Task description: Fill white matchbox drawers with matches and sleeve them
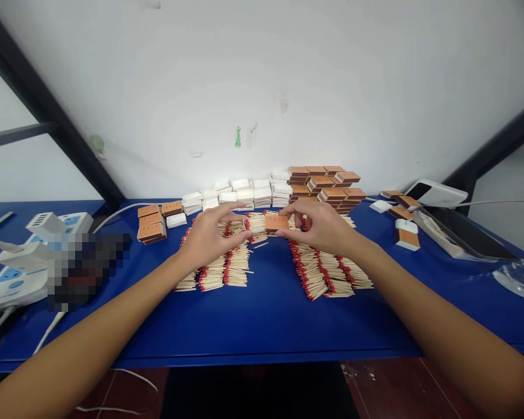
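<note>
My right hand (pixel 317 224) grips the orange-brown sleeve of a matchbox (pixel 276 223) between thumb and fingers. A white matchbox tray (pixel 256 226) holding red-tipped matches meets the sleeve's left end, and my left hand (pixel 213 233) pinches the tray's outer end. How far the tray reaches into the sleeve is hidden. Both hands are just above the blue table. Rows of loose red-tipped matches (pixel 212 276) lie under and beside my left hand. More loose matches (pixel 317 273) lie below my right hand.
White trays (pixel 262 192) are stacked along the wall, beside piled orange matchboxes (pixel 338 195). A few matchboxes (pixel 152 226) sit at the left. A power strip (pixel 76 224) stands far left. At the right are a white device (pixel 439 192), loose boxes (pixel 407 238) and a dark flat device (pixel 471 230).
</note>
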The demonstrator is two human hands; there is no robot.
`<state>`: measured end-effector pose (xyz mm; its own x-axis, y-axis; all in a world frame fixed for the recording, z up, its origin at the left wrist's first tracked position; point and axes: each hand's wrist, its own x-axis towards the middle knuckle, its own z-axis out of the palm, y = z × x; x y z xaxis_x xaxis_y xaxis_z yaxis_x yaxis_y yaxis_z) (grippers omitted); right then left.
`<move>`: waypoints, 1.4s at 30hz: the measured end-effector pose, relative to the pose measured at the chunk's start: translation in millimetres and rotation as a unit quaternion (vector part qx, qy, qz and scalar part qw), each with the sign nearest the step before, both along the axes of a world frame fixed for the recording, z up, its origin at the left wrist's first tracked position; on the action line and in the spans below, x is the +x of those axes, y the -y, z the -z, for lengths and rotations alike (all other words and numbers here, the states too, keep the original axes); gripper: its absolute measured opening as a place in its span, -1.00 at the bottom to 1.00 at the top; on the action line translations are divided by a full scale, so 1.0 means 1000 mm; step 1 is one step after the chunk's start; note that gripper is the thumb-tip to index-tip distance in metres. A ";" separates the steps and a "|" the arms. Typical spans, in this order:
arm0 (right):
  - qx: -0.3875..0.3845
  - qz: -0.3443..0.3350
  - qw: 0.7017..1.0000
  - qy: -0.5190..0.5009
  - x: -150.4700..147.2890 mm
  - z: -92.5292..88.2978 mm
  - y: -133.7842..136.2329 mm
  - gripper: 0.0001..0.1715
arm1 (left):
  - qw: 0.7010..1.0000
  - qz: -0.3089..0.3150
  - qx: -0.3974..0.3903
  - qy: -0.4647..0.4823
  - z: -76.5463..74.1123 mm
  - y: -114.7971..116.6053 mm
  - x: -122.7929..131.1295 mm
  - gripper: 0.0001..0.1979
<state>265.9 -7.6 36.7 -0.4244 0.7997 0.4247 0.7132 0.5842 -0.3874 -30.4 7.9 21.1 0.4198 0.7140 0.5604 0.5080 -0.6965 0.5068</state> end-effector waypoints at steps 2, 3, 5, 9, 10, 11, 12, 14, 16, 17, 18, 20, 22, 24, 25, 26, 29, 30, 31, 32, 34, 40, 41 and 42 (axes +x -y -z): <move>-0.011 -0.001 1.000 -0.016 0.001 0.001 -0.002 -0.46 | 1.000 0.000 -0.011 0.001 -0.002 -0.001 -0.001 -0.42; -0.014 -0.002 1.000 -0.024 0.001 0.002 -0.003 -0.45 | 1.000 -0.001 -0.019 0.000 -0.003 -0.001 -0.002 -0.42; -0.016 -0.006 0.999 -0.038 0.002 0.004 -0.005 -0.42 | 0.999 0.001 -0.043 0.001 -0.004 -0.001 -0.003 -0.42; -0.003 -0.017 0.999 -0.046 0.001 0.006 -0.005 -0.42 | 0.997 0.007 -0.072 0.008 -0.005 -0.001 -0.003 -0.41; 0.004 -0.019 0.999 -0.044 0.001 0.006 -0.004 -0.43 | 0.998 0.008 -0.069 0.011 -0.006 -0.001 -0.003 -0.42; 0.012 -0.021 0.999 -0.042 0.000 0.006 -0.004 -0.44 | 0.998 0.008 -0.065 0.011 -0.006 -0.001 -0.003 -0.42; 0.021 -0.025 0.999 -0.041 0.000 0.006 -0.003 -0.46 | 0.998 0.010 -0.061 0.010 -0.007 -0.001 -0.003 -0.42; 0.038 -0.036 0.998 -0.037 0.000 0.006 -0.002 -0.48 | 0.998 0.018 -0.054 0.005 -0.007 -0.001 -0.003 -0.41; 0.053 -0.050 0.997 -0.031 -0.001 0.006 0.000 -0.49 | 0.998 0.030 -0.051 -0.002 -0.008 0.000 -0.002 -0.41; 0.058 -0.055 0.996 -0.029 -0.001 0.006 0.000 -0.49 | 0.998 0.037 -0.052 -0.002 -0.009 0.001 -0.002 -0.41; 0.058 -0.058 0.996 -0.027 -0.003 0.006 0.002 -0.49 | 0.998 0.044 -0.055 0.001 -0.009 0.002 -0.001 -0.41; 0.038 -0.053 0.997 -0.038 -0.007 0.007 0.004 -0.47 | 0.997 0.054 -0.058 0.011 -0.008 0.003 0.000 -0.42; 0.000 -0.029 0.996 -0.088 -0.014 0.009 0.008 -0.40 | 0.997 0.048 -0.047 0.025 -0.006 0.004 0.002 -0.43; -0.046 0.005 0.983 -0.176 -0.023 0.012 0.013 -0.27 | 0.998 0.031 -0.024 0.041 -0.004 0.004 0.003 -0.44; -0.080 0.014 0.972 -0.222 -0.028 0.013 0.016 -0.24 | 0.998 0.023 -0.013 0.050 -0.003 0.004 0.004 -0.44; -0.119 0.015 0.958 -0.260 -0.033 0.015 0.020 -0.20 | 0.998 0.019 -0.003 0.056 -0.001 0.004 0.005 -0.44; -0.230 -0.005 0.925 -0.301 -0.047 0.019 0.037 -0.11 | 0.998 0.026 0.029 0.056 0.002 0.006 0.007 -0.41; -0.263 -0.016 0.918 -0.295 -0.051 0.019 0.043 -0.07 | 0.997 0.032 0.044 0.052 0.002 0.006 0.008 -0.40; -0.286 -0.025 0.912 -0.291 -0.055 0.019 0.048 -0.04 | 0.996 0.038 0.061 0.049 0.002 0.007 0.008 -0.38; -0.296 -0.035 0.908 -0.294 -0.058 0.017 0.054 0.00 | 0.995 0.042 0.076 0.047 0.001 0.008 0.008 -0.38; -0.303 -0.043 0.909 -0.281 -0.061 0.014 0.061 0.00 | 0.993 0.045 0.097 0.044 -0.001 0.010 0.008 -0.39; -0.261 -0.039 0.929 -0.259 -0.059 0.013 0.056 -0.04 | 0.990 0.031 0.138 0.017 -0.002 0.012 0.010 -0.49; -0.247 -0.035 0.935 -0.252 -0.057 0.015 0.053 -0.05 | 0.990 0.023 0.141 0.012 -0.003 0.011 0.009 -0.50; -0.228 -0.032 0.943 -0.242 -0.055 0.018 0.050 -0.05 | 0.989 0.016 0.144 0.002 -0.005 0.010 0.008 -0.51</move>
<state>210.7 -57.4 19.0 -0.3230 0.9252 0.1993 0.3579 0.3144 -0.8793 -22.8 -1.7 25.8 0.4368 0.5107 0.7405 0.4817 -0.8280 0.2869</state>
